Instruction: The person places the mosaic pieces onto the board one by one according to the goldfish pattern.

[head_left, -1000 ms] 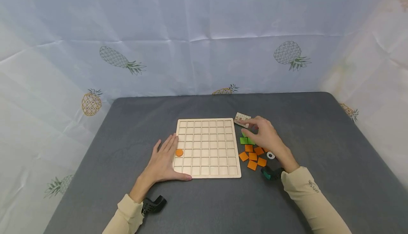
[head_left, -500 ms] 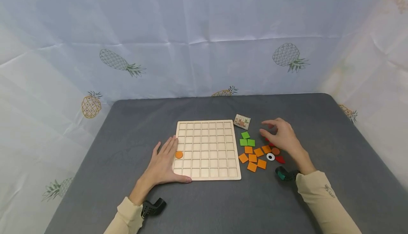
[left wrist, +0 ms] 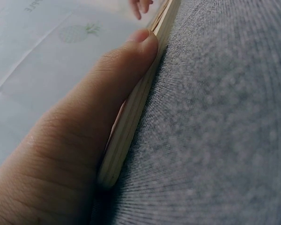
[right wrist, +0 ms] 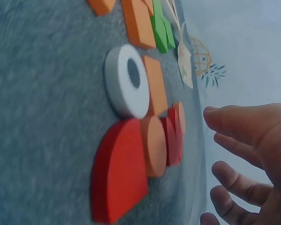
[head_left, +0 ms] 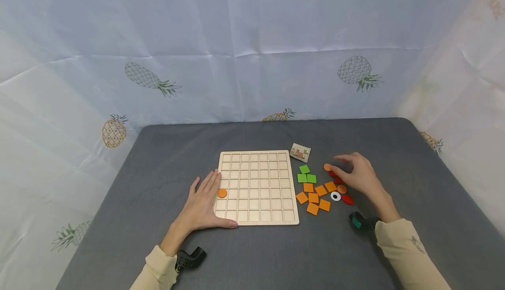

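Note:
Along the left side of the wooden grid board (head_left: 254, 188), the left hand (head_left: 202, 202) lies flat with fingers straight, its thumb (left wrist: 143, 44) against the board's front edge. An orange disc (head_left: 222, 193) sits at the board's left column by the fingertips. Above the loose pieces hovers the right hand (head_left: 360, 173), thumb and fingers apart with nothing between them. Close to its thumb lie another orange disc (head_left: 327, 167) and red pieces (right wrist: 172, 140). Nearer the wrist are a white ring-shaped piece (right wrist: 126, 79), an orange disc (right wrist: 154, 147) and a red rounded piece (right wrist: 119, 173).
Several orange squares (head_left: 313, 198) and three green squares (head_left: 302, 178) lie right of the board. A small patterned card (head_left: 300, 152) is at its back right corner. A pineapple-print cloth (head_left: 244, 84) hangs behind the dark table (head_left: 252, 255).
The right hand has moved right from beside the card and green squares, uncovering them, to the red pieces and far orange disc. The left hand stays on the board; the view has shifted slightly.

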The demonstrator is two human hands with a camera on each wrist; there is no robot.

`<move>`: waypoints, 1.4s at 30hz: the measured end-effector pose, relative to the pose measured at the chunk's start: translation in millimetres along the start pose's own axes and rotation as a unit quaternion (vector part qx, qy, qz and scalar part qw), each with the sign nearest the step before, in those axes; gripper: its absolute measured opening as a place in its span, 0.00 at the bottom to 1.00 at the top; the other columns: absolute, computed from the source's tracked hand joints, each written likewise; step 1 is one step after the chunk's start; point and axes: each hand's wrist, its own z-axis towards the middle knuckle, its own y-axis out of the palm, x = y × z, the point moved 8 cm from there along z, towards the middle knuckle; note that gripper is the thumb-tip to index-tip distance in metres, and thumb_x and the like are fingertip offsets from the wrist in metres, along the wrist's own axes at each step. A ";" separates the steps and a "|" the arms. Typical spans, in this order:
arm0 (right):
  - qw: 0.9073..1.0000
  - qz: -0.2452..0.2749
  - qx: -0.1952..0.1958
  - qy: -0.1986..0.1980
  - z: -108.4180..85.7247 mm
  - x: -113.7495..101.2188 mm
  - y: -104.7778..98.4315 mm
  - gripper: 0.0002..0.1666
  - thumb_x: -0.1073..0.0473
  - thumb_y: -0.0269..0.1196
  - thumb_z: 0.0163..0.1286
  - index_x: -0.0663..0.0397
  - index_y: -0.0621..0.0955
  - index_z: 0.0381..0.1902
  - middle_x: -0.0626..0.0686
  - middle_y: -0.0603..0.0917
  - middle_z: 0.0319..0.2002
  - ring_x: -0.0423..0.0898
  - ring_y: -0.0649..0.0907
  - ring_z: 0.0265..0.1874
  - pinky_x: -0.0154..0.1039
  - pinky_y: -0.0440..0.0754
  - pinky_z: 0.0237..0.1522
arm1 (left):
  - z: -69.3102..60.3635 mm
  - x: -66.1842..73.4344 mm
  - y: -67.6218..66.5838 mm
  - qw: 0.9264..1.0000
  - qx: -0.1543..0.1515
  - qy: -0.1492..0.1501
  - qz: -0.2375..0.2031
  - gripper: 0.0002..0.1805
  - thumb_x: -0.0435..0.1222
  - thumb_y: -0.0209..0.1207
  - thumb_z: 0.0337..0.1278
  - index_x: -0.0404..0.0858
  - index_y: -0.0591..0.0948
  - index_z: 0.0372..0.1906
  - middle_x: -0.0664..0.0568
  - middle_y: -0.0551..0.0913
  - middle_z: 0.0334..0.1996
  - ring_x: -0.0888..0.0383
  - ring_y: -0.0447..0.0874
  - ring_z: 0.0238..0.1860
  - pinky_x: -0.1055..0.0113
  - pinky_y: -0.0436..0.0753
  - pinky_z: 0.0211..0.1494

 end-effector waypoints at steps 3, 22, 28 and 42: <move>1.000 -0.005 -0.004 -0.004 -2.0 2.4 -0.4 0.23 0.57 0.70 0.68 0.65 0.84 0.56 0.69 0.80 0.46 0.56 0.78 0.35 0.38 0.72 0.31 | -0.5 0.1 -0.4 1.000 -0.001 0.000 -0.001 0.81 0.81 0.62 0.29 0.34 0.48 0.83 0.42 0.47 0.84 0.43 0.48 0.84 0.33 0.46 0.79; 0.998 -0.024 -0.043 0.031 -2.3 10.0 21.6 0.31 0.50 0.71 0.66 0.66 0.83 0.59 0.68 0.79 0.48 0.60 0.79 0.42 0.55 0.80 0.41 | -1.0 -2.6 3.5 1.000 -0.009 -0.006 0.000 0.81 0.82 0.61 0.29 0.35 0.47 0.83 0.42 0.46 0.84 0.43 0.48 0.84 0.33 0.47 0.79; 0.998 -0.037 -0.042 0.032 2.7 4.1 26.3 0.30 0.49 0.70 0.67 0.66 0.83 0.59 0.68 0.80 0.47 0.58 0.78 0.40 0.50 0.78 0.38 | -1.3 -2.2 4.9 1.000 -0.007 -0.006 -0.001 0.81 0.83 0.60 0.28 0.35 0.47 0.83 0.43 0.46 0.84 0.43 0.48 0.84 0.33 0.47 0.79; 0.999 -0.033 -0.023 -0.004 6.8 -3.5 24.2 0.19 0.57 0.69 0.69 0.66 0.86 0.51 0.66 0.80 0.43 0.52 0.75 0.33 0.39 0.70 0.32 | 0.1 -0.8 1.3 1.000 -0.005 -0.003 0.001 0.81 0.83 0.60 0.29 0.35 0.46 0.83 0.42 0.45 0.84 0.43 0.47 0.84 0.33 0.47 0.79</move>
